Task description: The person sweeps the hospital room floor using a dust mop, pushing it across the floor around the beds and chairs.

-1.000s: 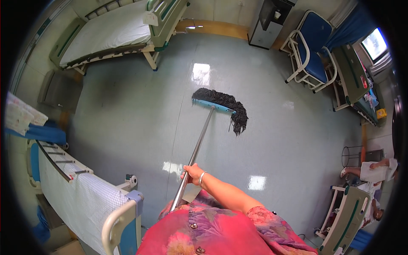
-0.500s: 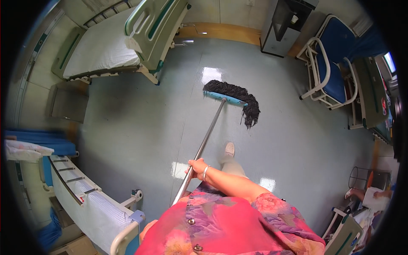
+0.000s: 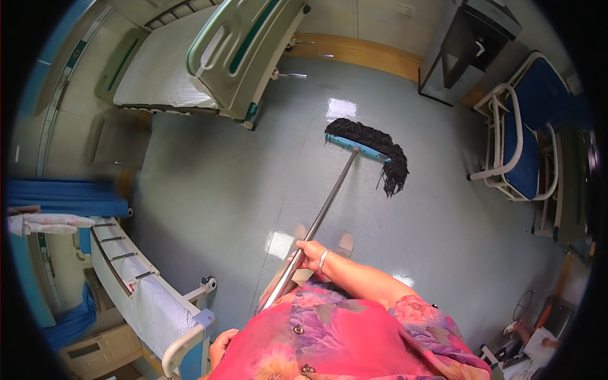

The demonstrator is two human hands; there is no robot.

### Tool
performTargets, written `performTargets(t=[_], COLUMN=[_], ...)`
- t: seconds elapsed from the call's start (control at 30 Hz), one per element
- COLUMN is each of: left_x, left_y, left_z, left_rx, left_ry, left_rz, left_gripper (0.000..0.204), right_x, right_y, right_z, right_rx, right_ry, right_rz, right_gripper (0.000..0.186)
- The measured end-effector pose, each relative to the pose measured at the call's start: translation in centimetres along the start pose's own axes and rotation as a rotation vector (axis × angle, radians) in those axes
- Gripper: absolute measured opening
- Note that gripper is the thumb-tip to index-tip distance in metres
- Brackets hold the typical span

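My right hand [image 3: 309, 256] is closed round the steel handle [image 3: 330, 197] of a mop, which slants up from my body to a light-blue head [image 3: 347, 144] with a shaggy dark pad [image 3: 370, 134] lying on the glossy grey floor [image 3: 228, 177]. My left hand [image 3: 221, 345] shows at the left of my flowered pink top, fingers curled; what they may hold is hidden. It is near the rail end of the lower-left bed [image 3: 149, 307]. My shoes show either side of the handle.
A bed [image 3: 164, 63] stands top left, a dispenser [image 3: 462, 57] against the far wall, a blue folding chair [image 3: 522, 158] at right, blue fabric [image 3: 69, 196] at left. At lower right a person [image 3: 525, 335] is partly visible near a wire ring stand.
The mop head has shifted to the right in view with my right hand and the handle. I have stepped forward, both shoes now showing. My left hand has come into view at lower left.
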State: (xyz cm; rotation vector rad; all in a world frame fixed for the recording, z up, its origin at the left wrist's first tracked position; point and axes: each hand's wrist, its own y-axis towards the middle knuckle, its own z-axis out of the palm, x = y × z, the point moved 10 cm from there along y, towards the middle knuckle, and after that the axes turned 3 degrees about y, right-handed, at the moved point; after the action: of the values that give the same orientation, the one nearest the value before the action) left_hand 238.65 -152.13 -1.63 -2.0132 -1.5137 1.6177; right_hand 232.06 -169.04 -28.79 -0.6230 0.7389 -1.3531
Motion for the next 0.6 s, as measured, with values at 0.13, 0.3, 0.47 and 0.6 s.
performTargets(t=[0.13,0.3,0.47,0.6], left_x=[-3.8,-4.9,-6.5,-7.8], left_y=[1.7,5.7,10.4,15.3], left_z=[1.0,1.8,1.5,-0.1], left_rx=[-0.042,0.068,0.116,0.216], left_ry=[0.104,0.180,0.263,0.341], left_rz=[0.053,0.272,0.245,0.221], left_gripper=[0.014,0.016,0.026,0.044], right_x=[3.0,6.6,10.1,13.6], right_y=[-0.7,-0.1,0.7,4.0], right_z=[-0.1,-0.5,0.3,1.8], right_rx=[-0.037,-0.054,-0.069,-0.107], right_ry=[-0.005,-0.017,-0.283,-0.257], right_rz=[-0.030,-0.068,-0.142,-0.169], right_gripper=[0.028,0.023,0.023,0.024])
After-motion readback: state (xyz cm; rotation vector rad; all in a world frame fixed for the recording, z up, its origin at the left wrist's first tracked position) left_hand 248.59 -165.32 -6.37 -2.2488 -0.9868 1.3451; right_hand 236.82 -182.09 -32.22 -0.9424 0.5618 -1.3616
